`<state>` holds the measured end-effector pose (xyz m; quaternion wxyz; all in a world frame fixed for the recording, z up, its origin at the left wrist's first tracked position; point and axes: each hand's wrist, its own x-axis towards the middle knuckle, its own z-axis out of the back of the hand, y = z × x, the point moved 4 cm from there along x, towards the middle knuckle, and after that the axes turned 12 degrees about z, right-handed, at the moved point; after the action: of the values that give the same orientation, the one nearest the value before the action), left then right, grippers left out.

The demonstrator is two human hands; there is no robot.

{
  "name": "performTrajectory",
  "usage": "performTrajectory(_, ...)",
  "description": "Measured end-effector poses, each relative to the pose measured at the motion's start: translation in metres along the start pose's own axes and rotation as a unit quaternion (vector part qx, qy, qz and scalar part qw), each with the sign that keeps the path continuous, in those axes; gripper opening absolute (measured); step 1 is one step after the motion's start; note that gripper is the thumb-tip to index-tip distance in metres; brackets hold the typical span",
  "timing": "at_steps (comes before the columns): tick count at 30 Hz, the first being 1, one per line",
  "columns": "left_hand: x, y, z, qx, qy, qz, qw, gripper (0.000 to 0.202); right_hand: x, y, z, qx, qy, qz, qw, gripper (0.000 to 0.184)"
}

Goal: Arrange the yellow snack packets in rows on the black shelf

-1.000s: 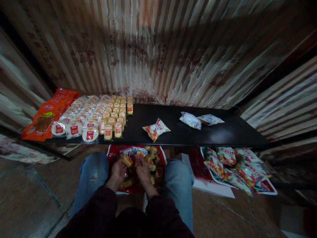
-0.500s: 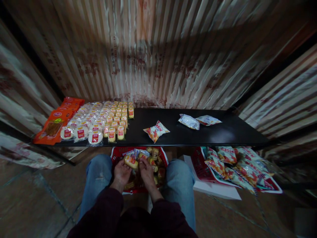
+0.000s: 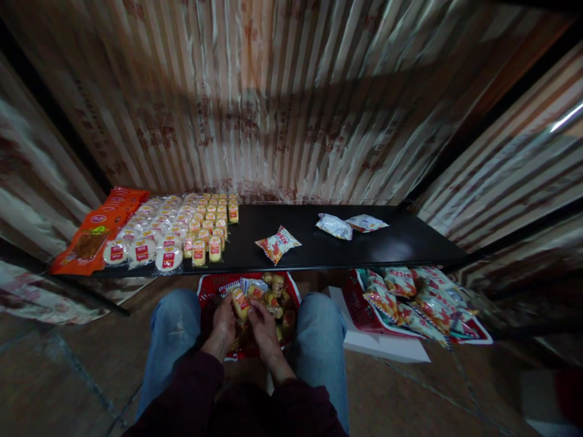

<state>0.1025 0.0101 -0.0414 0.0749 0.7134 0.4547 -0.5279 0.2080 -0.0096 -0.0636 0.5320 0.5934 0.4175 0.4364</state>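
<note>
Between my hands, over the red basket [image 3: 294, 290], is a small yellow wrapped cake [image 3: 240, 303] with a red label. My left hand [image 3: 225, 320] grips it from the left side. My right hand [image 3: 263, 323] has its fingertips closed at the cake's lower right edge. More wrapped cakes [image 3: 276, 300] lie loose in the basket beneath. On the black shelf [image 3: 291, 255] above, rows of the same yellow cakes [image 3: 214, 247] stand beside round white packaged cakes [image 3: 169, 255].
Orange packets [image 3: 91, 233] lie at the shelf's left end. A chip-style bag [image 3: 278, 244] and two silvery bags [image 3: 334, 226] rest farther right. A second red basket [image 3: 359, 309] full of snack bags stands at right by a white box [image 3: 387, 347]. My knees flank the first basket.
The yellow cake has turned from lying nearly level to a more upright slant, and my right fingers now meet its edge. The whole view has shifted slightly.
</note>
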Motion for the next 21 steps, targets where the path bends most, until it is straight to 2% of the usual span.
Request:
performTrajectory(2, 0.0, 0.004, 0.0, 0.013, -0.004, 0.001, 1.0, 0.014, 0.0, 0.001, 0.001, 0.009, -0.01, 0.0, 1.0, 0.03)
performTrajectory(7, 0.005, 0.011, 0.002, 0.097, 0.001, -0.055, 0.994, 0.012, 0.003, -0.002, 0.004, 0.011, -0.039, -0.002, 0.999, 0.033)
performTrajectory(11, 0.004, 0.014, 0.007, 0.111, -0.039, -0.106, 0.987, 0.025, 0.004, -0.004, 0.007, -0.001, -0.046, 0.008, 0.999, 0.034)
performTrajectory(14, 0.0, 0.014, 0.007, 0.121, -0.05, -0.138, 0.982, 0.027, 0.004, -0.005, 0.007, -0.022, -0.038, 0.023, 0.999, 0.034)
performTrajectory(21, -0.006, 0.014, 0.003, 0.12, -0.062, -0.131, 0.982, 0.019, 0.005, -0.002, 0.005, -0.064, -0.018, 0.051, 0.996, 0.033)
